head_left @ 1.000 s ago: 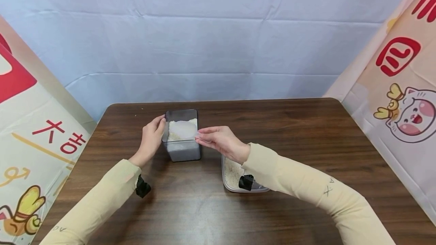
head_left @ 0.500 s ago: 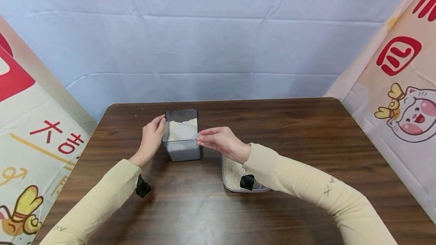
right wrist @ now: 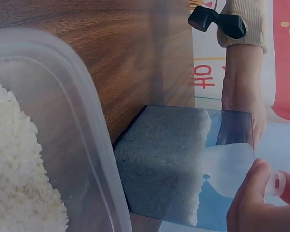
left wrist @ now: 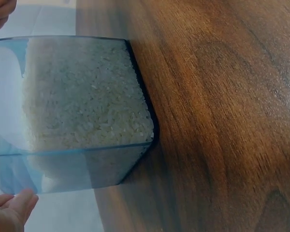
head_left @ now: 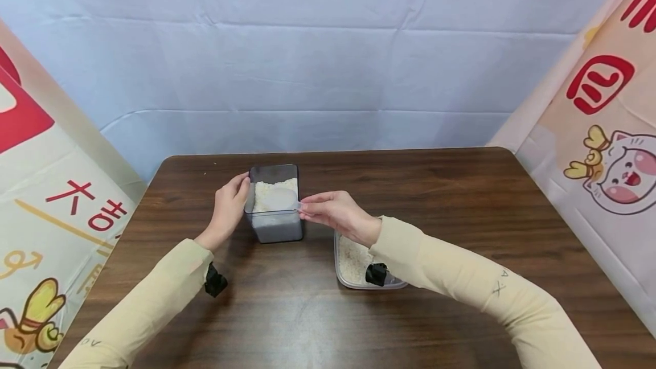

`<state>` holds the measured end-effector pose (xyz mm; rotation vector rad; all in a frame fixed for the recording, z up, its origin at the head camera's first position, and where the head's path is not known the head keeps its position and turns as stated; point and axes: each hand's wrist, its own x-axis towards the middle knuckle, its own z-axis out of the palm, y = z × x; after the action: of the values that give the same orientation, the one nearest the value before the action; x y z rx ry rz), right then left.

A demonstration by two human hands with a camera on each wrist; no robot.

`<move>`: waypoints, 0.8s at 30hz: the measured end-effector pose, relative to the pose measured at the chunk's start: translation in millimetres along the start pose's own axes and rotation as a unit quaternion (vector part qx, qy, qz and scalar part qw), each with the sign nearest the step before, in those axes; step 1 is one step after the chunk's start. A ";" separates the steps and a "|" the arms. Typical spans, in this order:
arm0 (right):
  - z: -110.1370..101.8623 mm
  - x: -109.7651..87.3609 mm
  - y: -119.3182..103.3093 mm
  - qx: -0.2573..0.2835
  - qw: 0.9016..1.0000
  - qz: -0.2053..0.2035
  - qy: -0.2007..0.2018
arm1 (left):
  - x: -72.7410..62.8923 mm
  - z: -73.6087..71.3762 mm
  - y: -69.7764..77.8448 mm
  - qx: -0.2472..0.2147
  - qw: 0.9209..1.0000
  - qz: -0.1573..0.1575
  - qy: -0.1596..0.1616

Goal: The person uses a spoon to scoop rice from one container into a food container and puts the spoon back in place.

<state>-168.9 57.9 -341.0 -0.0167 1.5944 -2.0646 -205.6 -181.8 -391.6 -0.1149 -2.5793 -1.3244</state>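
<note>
A clear, dark-tinted rectangular container (head_left: 277, 226) stands on the table, largely filled with white rice (left wrist: 92, 96). My left hand (head_left: 228, 205) holds its left side near the rim, with the fingertips (left wrist: 25, 202) against the outer wall. On the opposite side, my right hand (head_left: 338, 215) pinches the handle (right wrist: 277, 182) of a white translucent scoop (right wrist: 229, 166). The bowl of the scoop lies inside the container, over the rice. Whether the scoop carries any rice is hard to tell.
A low clear tub (head_left: 353, 286) with rice (right wrist: 19, 164) sits below my right forearm, partly hidden by the sleeve. The brown wooden table (head_left: 287, 318) ends at a back edge close behind the container. A pale cloth (head_left: 318, 73) hangs beyond it.
My right hand and the scoop have shifted very slightly to the right. The left hand and the container stay practically where they were.
</note>
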 end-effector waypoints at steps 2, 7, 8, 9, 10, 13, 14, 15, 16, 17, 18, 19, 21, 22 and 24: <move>-1.1 -1.6 0.0 -0.001 1.000 -0.002 -0.006 | -0.6 0.1 0.6 0.001 1.000 -0.003 -0.001; -4.9 -4.7 0.3 -0.007 1.000 -0.010 -0.014 | -2.7 0.8 1.7 -0.003 1.000 -0.010 -0.006; -5.7 -5.1 0.2 -0.009 1.000 -0.010 -0.014 | -3.2 0.9 2.0 -0.005 1.000 -0.012 -0.007; -6.3 -5.8 -0.2 -0.009 1.000 -0.008 -0.011 | -3.5 1.0 2.1 -0.006 1.000 -0.013 -0.007; -7.0 -6.7 -0.5 -0.011 1.000 -0.007 -0.009 | -4.0 1.1 2.1 -0.008 1.000 -0.014 -0.008; -10.1 -9.5 -1.5 -0.023 1.000 -0.005 -0.006 | -5.4 1.4 2.3 -0.009 1.000 -0.017 -0.007; -11.8 -10.3 -1.7 -0.028 1.000 -0.004 -0.004 | -6.1 1.4 2.2 -0.009 1.000 -0.018 -0.007; -13.7 -11.4 -2.0 -0.034 0.999 -0.005 -0.004 | -6.7 1.5 2.1 -0.009 1.000 -0.020 -0.006; -16.0 -12.0 -2.2 -0.042 0.999 -0.006 -0.004 | -7.4 1.6 2.0 -0.009 1.000 -0.021 -0.005; -18.6 -12.3 -2.4 -0.048 0.999 -0.007 -0.003 | -8.2 1.6 1.9 -0.008 1.000 -0.022 -0.005; -21.3 -12.5 -2.5 -0.057 0.998 -0.010 -0.002 | -8.9 1.6 2.1 -0.008 1.000 -0.023 -0.004; -24.1 -12.6 -2.6 -0.065 0.998 -0.014 0.000 | -9.4 1.7 2.1 -0.007 1.000 -0.022 -0.003; -29.3 -12.2 -2.6 -0.080 0.997 -0.019 0.010 | -10.5 1.8 2.5 -0.007 1.000 -0.022 0.001; -31.8 -11.9 -2.4 -0.088 0.996 -0.023 0.014 | -11.1 1.8 2.8 -0.006 1.000 -0.020 0.003; -36.4 -11.3 -2.1 -0.104 0.994 -0.032 0.023 | -12.3 1.7 3.4 -0.004 1.000 -0.017 0.008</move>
<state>-171.6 95.6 -346.8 -0.0965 1.8533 -1.9480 -193.4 -178.0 -392.8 -0.0628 -2.5739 -1.3422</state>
